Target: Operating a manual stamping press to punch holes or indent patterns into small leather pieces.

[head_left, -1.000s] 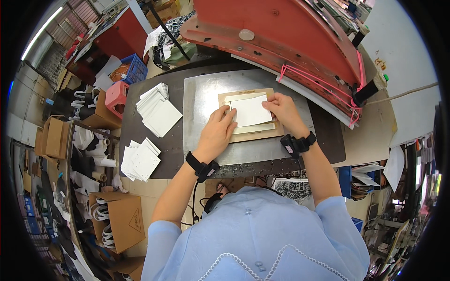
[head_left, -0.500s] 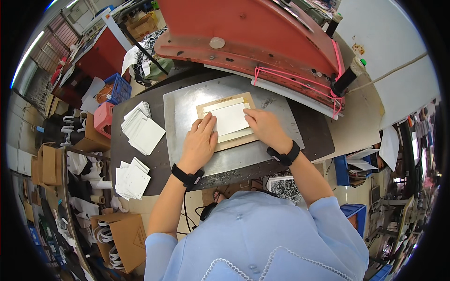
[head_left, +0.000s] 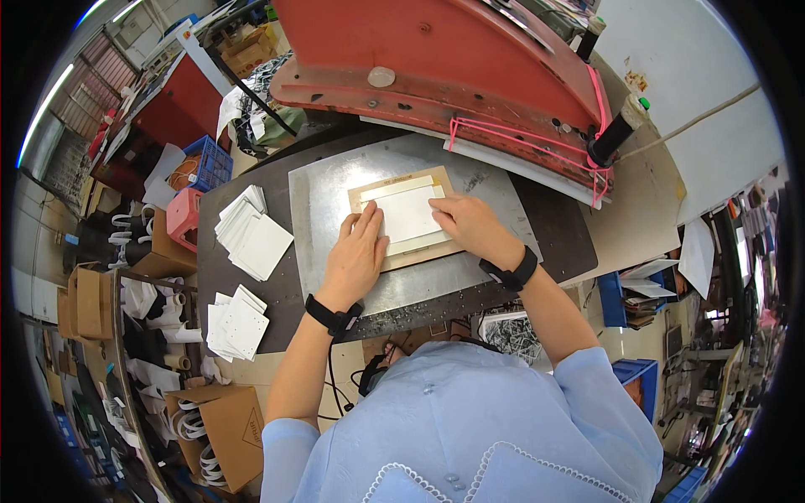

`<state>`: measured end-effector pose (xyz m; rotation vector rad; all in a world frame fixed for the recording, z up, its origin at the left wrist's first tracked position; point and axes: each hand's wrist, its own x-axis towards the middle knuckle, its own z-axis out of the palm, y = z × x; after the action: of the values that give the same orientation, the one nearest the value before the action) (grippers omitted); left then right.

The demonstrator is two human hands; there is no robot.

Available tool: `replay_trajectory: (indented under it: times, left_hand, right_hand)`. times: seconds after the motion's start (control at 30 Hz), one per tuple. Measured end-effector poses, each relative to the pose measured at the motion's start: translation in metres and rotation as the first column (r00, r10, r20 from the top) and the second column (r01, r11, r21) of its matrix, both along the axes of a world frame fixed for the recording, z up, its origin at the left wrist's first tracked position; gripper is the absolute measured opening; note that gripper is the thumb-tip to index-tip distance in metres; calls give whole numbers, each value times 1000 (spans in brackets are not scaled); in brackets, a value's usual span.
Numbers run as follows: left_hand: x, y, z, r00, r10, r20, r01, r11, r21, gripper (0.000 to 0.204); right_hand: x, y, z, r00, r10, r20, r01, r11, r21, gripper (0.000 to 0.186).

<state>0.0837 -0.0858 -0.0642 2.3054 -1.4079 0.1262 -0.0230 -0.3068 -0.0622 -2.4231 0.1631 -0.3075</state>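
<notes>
A white rectangular sheet (head_left: pixel 408 212) lies on a tan board (head_left: pixel 360 195) with pale raised strips along its far and near sides. The board rests on a shiny metal plate (head_left: pixel 323 180). My left hand (head_left: pixel 357 251) lies flat, its fingertips over the sheet's left end. At the opposite end, the fingertips of my right hand (head_left: pixel 471 223) touch the sheet near its right edge, with the fingers loosely stretched and nothing gripped. Left of the plate is a fanned stack of white sheets (head_left: pixel 262 246), and nearer to me a smaller pile of white pieces with small holes (head_left: pixel 237 324).
A large red machine head (head_left: pixel 419 67) overhangs the far side of the dark table (head_left: pixel 558 230). Pink cord (head_left: pixel 520 138) and a black-handled post (head_left: pixel 616 141) are at its right end. A pink stool (head_left: pixel 183 218) and open cardboard box (head_left: pixel 220 432) stand at left.
My right hand's fingertips have shifted slightly left and nearer along the sheet's right end. My left hand stays at the left end. The whole view has shifted slightly.
</notes>
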Motion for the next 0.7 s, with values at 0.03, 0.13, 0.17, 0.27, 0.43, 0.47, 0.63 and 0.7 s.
replay_trajectory:
  times: [0.03, 0.13, 0.17, 0.27, 0.43, 0.47, 0.63, 0.7]
  left_hand:
    - [0, 0, 1, 1000, 1, -9, -1, 1000, 5, 44]
    - [-1, 1, 2, 1000, -1, -1, 1, 1000, 18, 45]
    - [-1, 1, 2, 1000, -3, 7, 3, 1000, 22, 45]
    - [-1, 1, 1, 1000, -10, -13, 10, 1000, 6, 46]
    - [1, 3, -6, 999, -23, 28, 23, 1000, 18, 45]
    - [1, 2, -9, 998, -42, 47, 42, 999, 3, 45]
    - [0, 5, 2, 998, -60, -34, 62, 996, 71, 46]
    - [4, 9, 3, 995, -42, -89, 40, 999, -21, 46]
  right_hand:
    - [-1, 0, 0, 998, 17, 55, -13, 998, -63, 19]
    - [-2, 2, -5, 979, 75, 190, -27, 970, -240, 26]
    - [0, 3, -12, 972, 93, 218, -26, 956, -291, 28]
    - [0, -4, -24, 961, 136, 240, -64, 956, -288, 30]
    - [-8, -10, -23, 964, 180, 195, -101, 928, -357, 36]
    - [-9, -5, -30, 961, 168, 221, -58, 900, -433, 37]
    - [-18, 2, -29, 985, 26, 170, 42, 922, -386, 48]
    - [-37, -6, 9, 912, -132, 390, 230, 949, -217, 53]
